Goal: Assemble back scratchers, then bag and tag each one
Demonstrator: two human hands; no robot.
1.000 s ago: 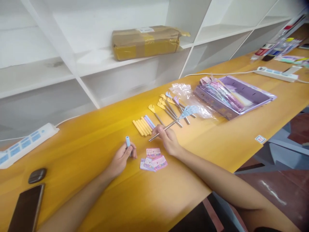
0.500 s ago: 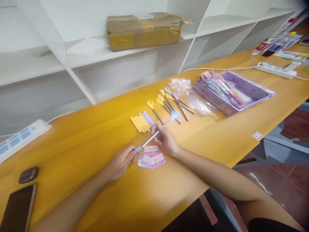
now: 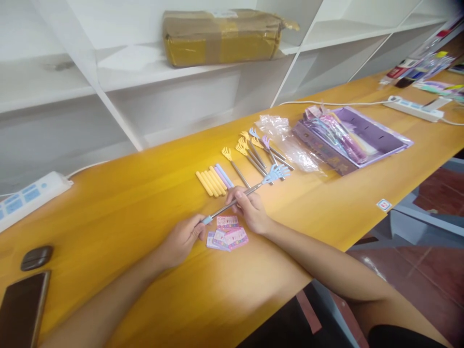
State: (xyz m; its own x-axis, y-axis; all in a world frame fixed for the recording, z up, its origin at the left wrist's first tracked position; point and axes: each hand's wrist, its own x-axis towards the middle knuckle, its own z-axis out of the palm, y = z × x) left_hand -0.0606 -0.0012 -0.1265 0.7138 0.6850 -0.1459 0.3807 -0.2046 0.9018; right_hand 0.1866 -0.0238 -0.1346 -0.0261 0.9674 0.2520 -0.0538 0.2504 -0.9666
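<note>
A back scratcher [image 3: 274, 175] with a light blue claw and a metal rod slants up to the right between my hands. My left hand [image 3: 184, 238] is closed around its blue handle end. My right hand [image 3: 249, 209] grips the rod with thumb and fingers below the claw. Under the rod lie several small pink and purple printed cards [image 3: 228, 234]. Beyond my right hand rest several yellow handle tubes [image 3: 210, 181] and a few purple-blue tubes [image 3: 224, 176]. Several claw-headed rods [image 3: 253, 157] in yellow, blue and purple lie farther back.
A purple box [image 3: 377, 130] holds wrapped packages, with clear plastic bags [image 3: 290, 140] beside it. Power strips [image 3: 34, 198] lie left and far right. A phone [image 3: 23, 309] and a dark earbud case [image 3: 36, 257] are at left. A taped carton [image 3: 223, 38] sits on the shelf.
The back scratcher's claw has turned and shifted slightly right, showing broader. My right thumb has moved onto the rod. The camera view has tilted a little.
</note>
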